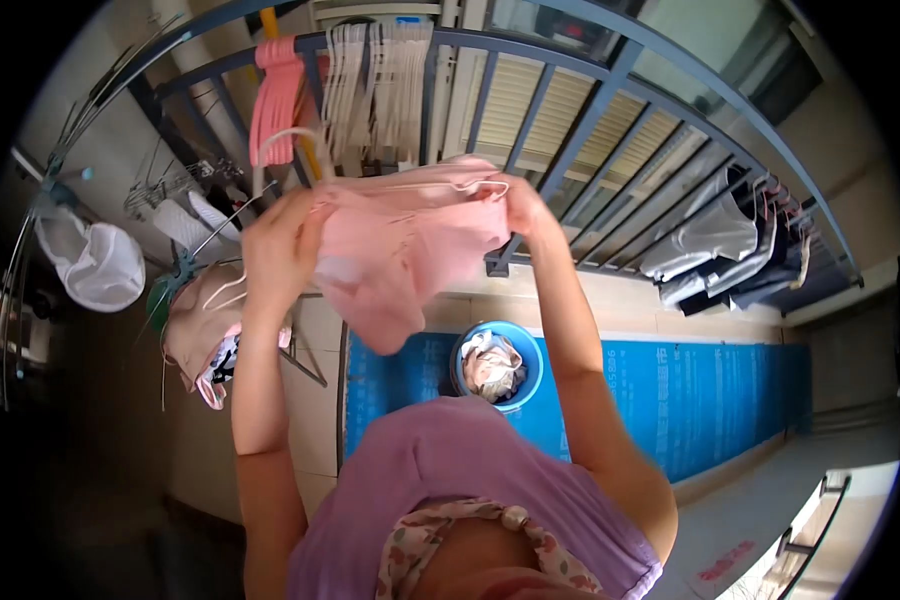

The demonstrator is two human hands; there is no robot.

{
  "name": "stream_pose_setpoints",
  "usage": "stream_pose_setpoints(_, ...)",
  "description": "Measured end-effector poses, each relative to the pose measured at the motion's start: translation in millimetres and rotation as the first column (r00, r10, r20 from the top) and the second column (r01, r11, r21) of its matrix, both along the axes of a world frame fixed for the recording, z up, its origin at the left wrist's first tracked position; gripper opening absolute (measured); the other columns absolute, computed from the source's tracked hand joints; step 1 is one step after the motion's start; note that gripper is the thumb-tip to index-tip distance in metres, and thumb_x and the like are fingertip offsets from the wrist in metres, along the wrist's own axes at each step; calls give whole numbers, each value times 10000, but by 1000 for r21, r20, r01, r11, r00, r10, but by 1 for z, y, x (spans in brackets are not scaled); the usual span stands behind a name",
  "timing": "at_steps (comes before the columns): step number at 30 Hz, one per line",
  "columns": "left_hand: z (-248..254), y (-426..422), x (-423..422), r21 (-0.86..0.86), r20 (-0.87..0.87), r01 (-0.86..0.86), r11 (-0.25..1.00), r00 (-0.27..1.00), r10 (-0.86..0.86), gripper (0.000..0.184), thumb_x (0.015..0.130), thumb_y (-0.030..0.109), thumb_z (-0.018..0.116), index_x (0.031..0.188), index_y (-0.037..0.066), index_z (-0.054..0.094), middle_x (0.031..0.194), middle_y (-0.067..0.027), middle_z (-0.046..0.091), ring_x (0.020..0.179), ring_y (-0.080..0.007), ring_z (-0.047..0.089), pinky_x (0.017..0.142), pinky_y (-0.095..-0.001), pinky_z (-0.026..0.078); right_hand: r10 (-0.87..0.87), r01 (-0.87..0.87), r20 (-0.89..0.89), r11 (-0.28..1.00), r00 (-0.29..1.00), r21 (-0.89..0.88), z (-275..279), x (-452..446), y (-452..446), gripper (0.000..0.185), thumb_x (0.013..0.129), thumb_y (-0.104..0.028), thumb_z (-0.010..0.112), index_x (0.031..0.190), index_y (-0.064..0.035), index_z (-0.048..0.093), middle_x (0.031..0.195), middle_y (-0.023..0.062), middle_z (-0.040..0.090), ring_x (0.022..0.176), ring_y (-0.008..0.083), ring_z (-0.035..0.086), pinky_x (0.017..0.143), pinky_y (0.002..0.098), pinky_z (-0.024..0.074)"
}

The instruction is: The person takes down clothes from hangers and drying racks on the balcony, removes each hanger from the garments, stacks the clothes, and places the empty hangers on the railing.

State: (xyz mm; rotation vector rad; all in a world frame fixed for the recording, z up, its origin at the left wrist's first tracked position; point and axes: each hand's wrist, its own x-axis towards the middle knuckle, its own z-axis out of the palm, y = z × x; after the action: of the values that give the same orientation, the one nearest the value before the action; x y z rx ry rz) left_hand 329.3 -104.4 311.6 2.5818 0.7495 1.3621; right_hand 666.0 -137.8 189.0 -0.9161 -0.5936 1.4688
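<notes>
A pink garment (395, 250) is stretched between my two hands in front of the railing, its lower part hanging free and blurred. My left hand (282, 245) grips its left end, with the fingers partly turned away. A white hanger (290, 135) rises beside that hand, its hook above the garment; part of it is hidden by the cloth. On the right, my right hand (527, 208) is closed on the garment's other end, where a white hanger end shows. Below and to the right, a blue bucket (537, 365) holds crumpled clothes (493, 366).
Pink hangers (276, 100) and white hangers (375, 90) hang on the dark railing (580, 110). Clothes (715, 250) hang at its right. A drying rack with a white item (100, 265) and a beige garment (205, 320) stands left. A blue mat (670, 400) covers the floor.
</notes>
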Motion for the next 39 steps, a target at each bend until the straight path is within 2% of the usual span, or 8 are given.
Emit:
stream_pose_setpoints(4,-14,-1,-12,-61,127,75,995,990,-66,88,795,74,513,821,1,556,770,-169,549,640,-333,528,553,-341,423,250,-260,-155,965,956,-46,-24,-51,-6,311,776,-149,520,1022,41,538,882,122,599,816,223,581,739,311,466)
stream_pose_setpoints(7,-22,-6,-27,-145,113,26,989,994,-10,87,796,52,498,817,-16,547,741,-168,542,624,-326,516,558,-336,415,343,-484,745,875,572,-31,-59,-85,-17,774,650,-200,682,1304,-65,290,1192,150,429,886,195,522,757,276,419)
stream_pose_setpoints(9,-25,-12,-37,-87,51,0,996,999,5,86,792,52,506,792,-32,526,693,-149,522,591,-294,504,543,-329,399,-30,-341,722,868,691,362,6,-107,-53,829,629,-225,741,1307,-100,282,1261,147,369,868,183,530,820,330,406)
stream_pose_setpoints(12,-49,-27,-66,-520,163,90,849,987,-4,86,780,50,523,760,-33,510,640,-141,483,572,-264,487,525,-317,383,178,-352,320,679,930,645,46,-105,-86,568,573,-356,778,965,-9,557,866,162,566,531,171,518,450,254,411)
stream_pose_setpoints(18,-68,-42,-109,-196,291,-26,980,953,83,99,782,50,529,724,-27,508,588,-106,455,501,-215,422,481,-304,350,-272,-443,668,570,693,692,121,-185,-140,355,573,-212,763,647,-109,431,500,42,546,409,151,498,422,261,313)
stream_pose_setpoints(24,-114,-73,-226,-497,149,-326,804,881,449,208,818,104,486,650,-15,457,534,-107,405,442,-207,401,437,-302,332,-243,-342,420,306,875,889,154,-127,-135,276,630,75,489,770,-67,298,532,183,547,351,177,513,299,234,392)
stream_pose_setpoints(30,-154,-110,-253,-429,3,-247,869,962,275,151,763,88,518,686,-29,463,551,-134,420,464,-286,430,447,-335,339,-778,-317,617,560,116,766,127,-188,-17,318,686,34,608,888,-66,385,658,46,538,575,119,564,539,238,471)
stream_pose_setpoints(39,-149,-113,-274,-375,5,-189,908,979,206,180,781,99,524,671,-30,464,559,-151,428,474,-310,442,440,-345,335,-670,-309,742,714,-37,628,87,-215,147,290,657,-10,585,844,-65,371,678,120,549,613,270,588,535,337,468)
